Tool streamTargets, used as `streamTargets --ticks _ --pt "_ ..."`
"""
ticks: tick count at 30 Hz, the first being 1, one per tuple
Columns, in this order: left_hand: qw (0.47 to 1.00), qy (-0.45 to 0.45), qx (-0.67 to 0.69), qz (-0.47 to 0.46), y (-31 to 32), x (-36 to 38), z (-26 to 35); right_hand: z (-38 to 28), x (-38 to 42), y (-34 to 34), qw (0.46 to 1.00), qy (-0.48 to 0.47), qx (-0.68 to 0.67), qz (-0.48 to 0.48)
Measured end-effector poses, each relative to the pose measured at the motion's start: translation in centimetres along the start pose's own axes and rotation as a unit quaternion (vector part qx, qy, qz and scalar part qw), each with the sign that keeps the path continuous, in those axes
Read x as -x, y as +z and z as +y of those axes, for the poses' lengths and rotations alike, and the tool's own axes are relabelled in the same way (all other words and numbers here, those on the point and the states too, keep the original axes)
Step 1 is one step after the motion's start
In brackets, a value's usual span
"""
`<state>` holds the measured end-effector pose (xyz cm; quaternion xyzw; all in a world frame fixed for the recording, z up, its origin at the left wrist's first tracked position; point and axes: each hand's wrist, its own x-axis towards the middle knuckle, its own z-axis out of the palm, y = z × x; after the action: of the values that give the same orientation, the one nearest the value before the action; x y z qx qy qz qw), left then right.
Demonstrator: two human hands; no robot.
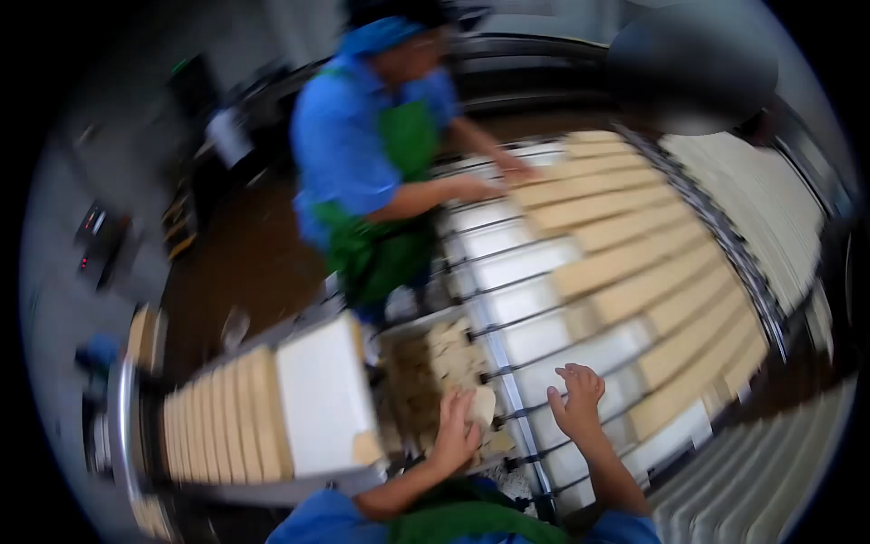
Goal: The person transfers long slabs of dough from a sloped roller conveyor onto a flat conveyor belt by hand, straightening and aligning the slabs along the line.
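My left hand (458, 431) is closed on a pale flat piece (483, 406), above a bin of broken pale pieces (453, 354). My right hand (580, 396) has its fingers apart and holds nothing; it is over the white, lit surface (594, 363) with dark dividing bars. Rows of tan flat strips (634, 263) lie between the bars, beyond and to the right of my right hand.
A co-worker (362, 154) in blue and green stands across the bin, both hands at the strips' far left end. At the left, a tray (326, 394) holds a row of upright tan slabs (227, 422). A metal rail (743, 263) curves along the right.
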<state>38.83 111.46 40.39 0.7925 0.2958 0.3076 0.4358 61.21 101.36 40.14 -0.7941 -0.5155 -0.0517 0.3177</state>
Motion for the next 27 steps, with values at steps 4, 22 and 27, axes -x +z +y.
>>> streamTargets --ticks 4,22,27 --pt "0.970 -0.111 -0.127 0.178 -8.4 4.6 -7.6 -9.8 -3.0 8.1 0.982 -0.129 -0.094 -0.099" --pt "0.813 -0.467 -0.227 0.262 -27.8 21.7 -17.2 -49.6 -7.4 42.5 0.934 -0.179 0.011 -0.308" --pt "0.814 -0.500 -0.215 0.202 -29.3 20.4 -16.1 -46.0 -5.8 47.6 0.876 -0.295 -0.151 -0.350"
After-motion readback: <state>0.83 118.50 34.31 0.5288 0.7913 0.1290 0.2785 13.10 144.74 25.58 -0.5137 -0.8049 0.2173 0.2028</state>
